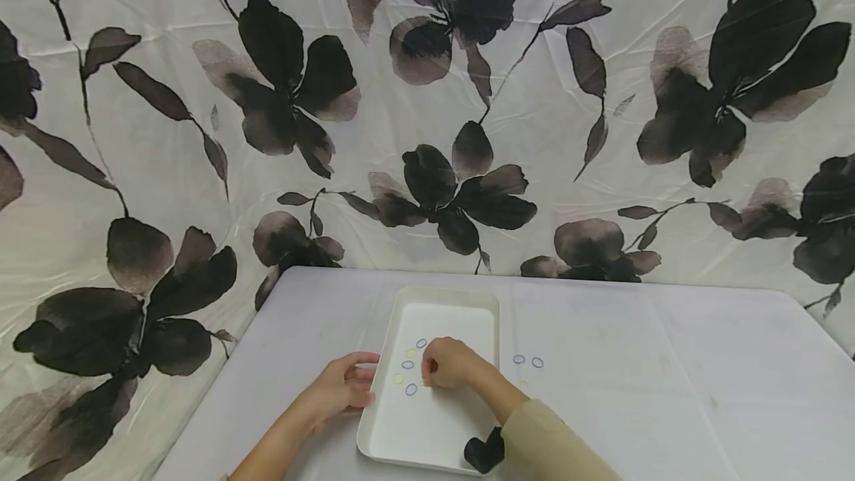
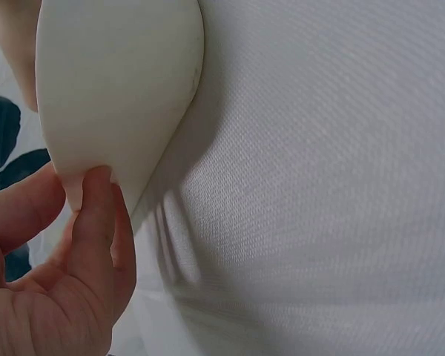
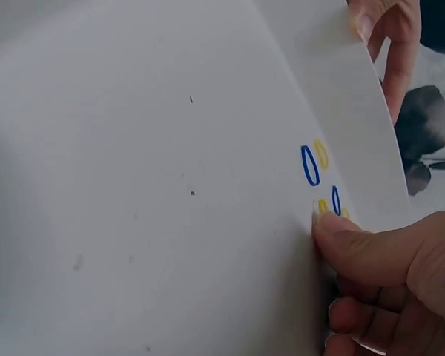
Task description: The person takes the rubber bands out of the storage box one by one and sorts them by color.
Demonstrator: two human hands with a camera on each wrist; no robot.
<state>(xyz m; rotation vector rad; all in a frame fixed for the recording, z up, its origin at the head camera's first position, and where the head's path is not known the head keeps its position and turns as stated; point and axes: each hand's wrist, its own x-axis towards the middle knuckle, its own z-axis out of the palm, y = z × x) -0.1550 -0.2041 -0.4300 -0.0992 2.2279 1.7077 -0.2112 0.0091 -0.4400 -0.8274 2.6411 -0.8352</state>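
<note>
A shallow white tray (image 1: 444,433) lies on the table. My left hand (image 1: 337,390) grips its left rim; in the left wrist view the thumb and fingers (image 2: 96,215) pinch the tray's edge (image 2: 126,89). Over the tray, my right hand (image 1: 454,364) has its fingers curled. In the right wrist view its thumb (image 3: 356,241) meets a small yellow ring (image 3: 322,202), pinched against fingers that are partly hidden. Around it on the tray floor lie a blue ring (image 3: 304,159), another blue ring (image 3: 336,188) and other yellow rings, all thin outlines.
Right of the tray, two blue rings (image 1: 519,363) and a faint yellow ring (image 1: 524,384) lie on the white tablecloth (image 1: 654,392). A black heart-like shape (image 1: 484,453) shows beside the right sleeve, over the tray's near corner. Behind the table hangs a flower-patterned cloth (image 1: 374,117).
</note>
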